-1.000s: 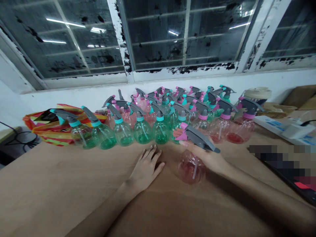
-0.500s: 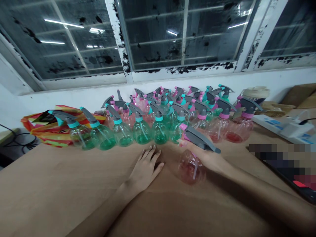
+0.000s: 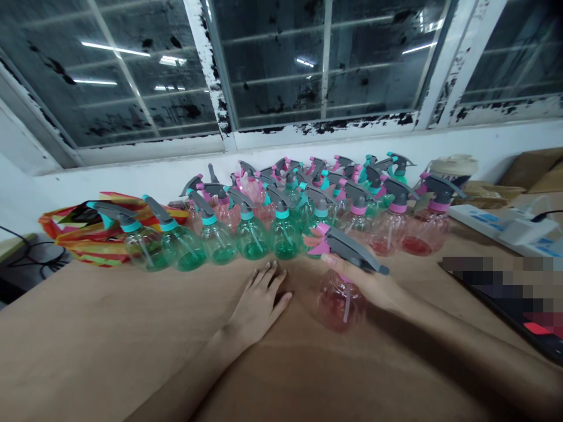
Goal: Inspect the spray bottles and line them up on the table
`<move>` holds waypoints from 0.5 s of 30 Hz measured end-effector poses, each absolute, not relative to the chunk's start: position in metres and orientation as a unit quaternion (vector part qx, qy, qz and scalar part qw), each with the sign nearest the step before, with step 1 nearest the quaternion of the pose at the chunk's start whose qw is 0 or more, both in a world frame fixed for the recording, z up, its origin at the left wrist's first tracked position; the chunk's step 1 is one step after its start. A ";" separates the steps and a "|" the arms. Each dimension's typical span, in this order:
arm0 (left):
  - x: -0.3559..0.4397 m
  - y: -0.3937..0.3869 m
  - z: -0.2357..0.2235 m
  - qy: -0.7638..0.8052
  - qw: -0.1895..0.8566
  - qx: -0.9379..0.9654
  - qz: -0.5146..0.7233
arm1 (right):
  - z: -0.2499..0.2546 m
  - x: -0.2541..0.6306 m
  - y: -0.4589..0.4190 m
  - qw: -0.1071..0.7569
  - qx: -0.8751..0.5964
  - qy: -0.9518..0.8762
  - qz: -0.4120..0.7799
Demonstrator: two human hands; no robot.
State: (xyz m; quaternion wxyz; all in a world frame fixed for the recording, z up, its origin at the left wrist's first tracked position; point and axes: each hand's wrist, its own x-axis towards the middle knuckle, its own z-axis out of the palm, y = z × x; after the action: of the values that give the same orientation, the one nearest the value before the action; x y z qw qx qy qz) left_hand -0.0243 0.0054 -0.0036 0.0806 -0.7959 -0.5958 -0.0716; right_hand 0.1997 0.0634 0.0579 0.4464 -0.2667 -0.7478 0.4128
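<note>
My right hand (image 3: 365, 278) is wrapped round the neck of a pink spray bottle (image 3: 338, 305) with a grey and pink trigger head. A thin tube shows inside its clear pink body, which is near the tabletop; whether it touches cannot be told. My left hand (image 3: 259, 302) lies flat on the table (image 3: 109, 328), fingers spread, holding nothing. Just beyond it stand green spray bottles, among them a green spray bottle (image 3: 287, 237) with a turquoise collar. Farther right in that row is a pink spray bottle (image 3: 426, 231).
More pink and green spray bottles crowd behind the front row, against the wall. An orange and yellow bag (image 3: 83, 240) lies at the left. On the right are a white power strip (image 3: 479, 220), a dark flat device (image 3: 497, 310), a white tub (image 3: 455, 167) and cardboard (image 3: 532, 170).
The fingers of my right hand have shifted at the pink bottle's trigger, and its pink lever now shows more. My left hand stays in place. The view has tilted very slightly.
</note>
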 end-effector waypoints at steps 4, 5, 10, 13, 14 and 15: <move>-0.025 0.006 -0.005 -0.597 0.076 -0.795 -0.078 | 0.059 0.200 0.063 0.451 -0.278 -0.742 0.410; -0.025 0.006 -0.005 -0.599 0.073 -0.794 -0.080 | 0.059 0.200 0.062 0.453 -0.282 -0.740 0.409; -0.025 0.006 -0.005 -0.600 0.065 -0.793 -0.081 | 0.058 0.199 0.061 0.455 -0.287 -0.734 0.416; -0.026 0.006 -0.005 -0.599 0.074 -0.794 -0.074 | 0.058 0.199 0.062 0.453 -0.287 -0.733 0.418; -0.026 0.007 -0.005 -0.599 0.078 -0.794 -0.071 | 0.058 0.199 0.063 0.448 -0.285 -0.735 0.422; -0.026 0.007 -0.005 -0.599 0.081 -0.794 -0.069 | 0.058 0.199 0.063 0.444 -0.281 -0.736 0.427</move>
State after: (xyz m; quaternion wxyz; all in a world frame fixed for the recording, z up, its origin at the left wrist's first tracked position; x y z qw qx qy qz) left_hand -0.0265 0.0068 -0.0053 0.0805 -0.7938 -0.5989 -0.0692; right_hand 0.1991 0.0629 0.0581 0.4439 -0.2806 -0.7363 0.4266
